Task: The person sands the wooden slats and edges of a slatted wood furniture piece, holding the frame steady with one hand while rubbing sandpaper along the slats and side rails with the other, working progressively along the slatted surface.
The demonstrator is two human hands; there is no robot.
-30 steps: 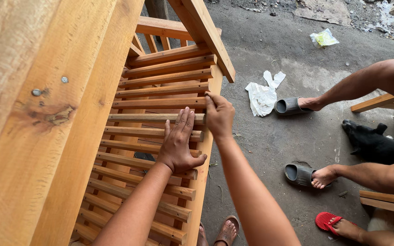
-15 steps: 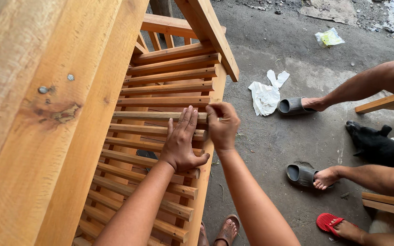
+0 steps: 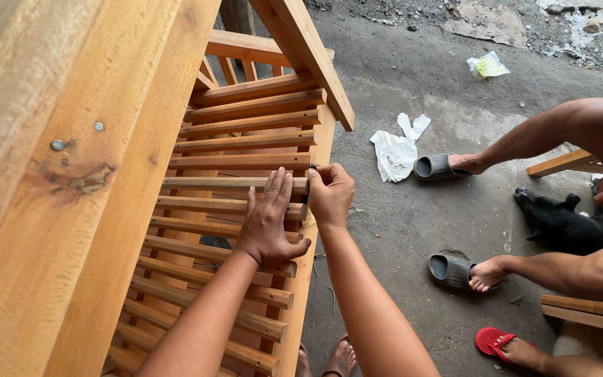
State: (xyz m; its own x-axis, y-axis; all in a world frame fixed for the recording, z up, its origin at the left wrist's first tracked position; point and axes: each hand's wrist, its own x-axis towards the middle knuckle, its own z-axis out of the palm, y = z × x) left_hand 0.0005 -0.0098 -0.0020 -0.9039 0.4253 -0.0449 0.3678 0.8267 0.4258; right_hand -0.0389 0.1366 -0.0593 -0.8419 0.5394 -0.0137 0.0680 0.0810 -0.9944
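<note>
Left hand (image 3: pixel 268 227) flat on wooden slats (image 3: pixel 232 185) of slatted frame (image 3: pixel 246 126), fingers spread, palm down, gripping nothing. Right hand (image 3: pixel 329 195) just beside, at slat end near side rail (image 3: pixel 319 150), grip pressed together around something small; what exactly, cannot tell. Beyond on concrete floor (image 3: pixel 399 230): grey slippers (image 3: pixel 434 166), white rag (image 3: pixel 393 153), black puppy (image 3: pixel 567 225), another person's legs (image 3: pixel 553 132).

Both hands (image 3: pixel 294 216) on wooden slats (image 3: pixel 239 185)
</note>
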